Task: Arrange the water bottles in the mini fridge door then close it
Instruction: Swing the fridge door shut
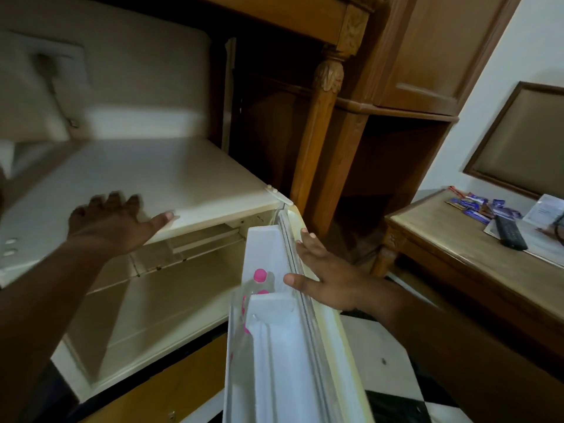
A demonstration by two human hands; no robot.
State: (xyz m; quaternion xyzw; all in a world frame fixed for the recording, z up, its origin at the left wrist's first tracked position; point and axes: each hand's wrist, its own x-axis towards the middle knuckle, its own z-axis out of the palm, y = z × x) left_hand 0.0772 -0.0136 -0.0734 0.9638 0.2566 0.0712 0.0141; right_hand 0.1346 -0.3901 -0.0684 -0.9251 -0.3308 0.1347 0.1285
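The cream mini fridge (158,175) stands open in front of me, its inner shelves bare. Its door (283,346) swings out toward me, edge-on. In the door shelf stand clear water bottles with pink caps (260,275); only one cap and pink label bits show. My left hand (113,221) lies flat on the fridge top near the front edge, fingers spread. My right hand (326,279) rests on the door's outer edge, thumb over the gasket, fingers spread along the outside.
A carved wooden cabinet (329,123) with dark open shelves stands right of the fridge. Farther right a wooden desk (457,248) carries a black remote (511,236), blue sachets and papers. A framed panel hangs above it. Checkered floor lies below the door.
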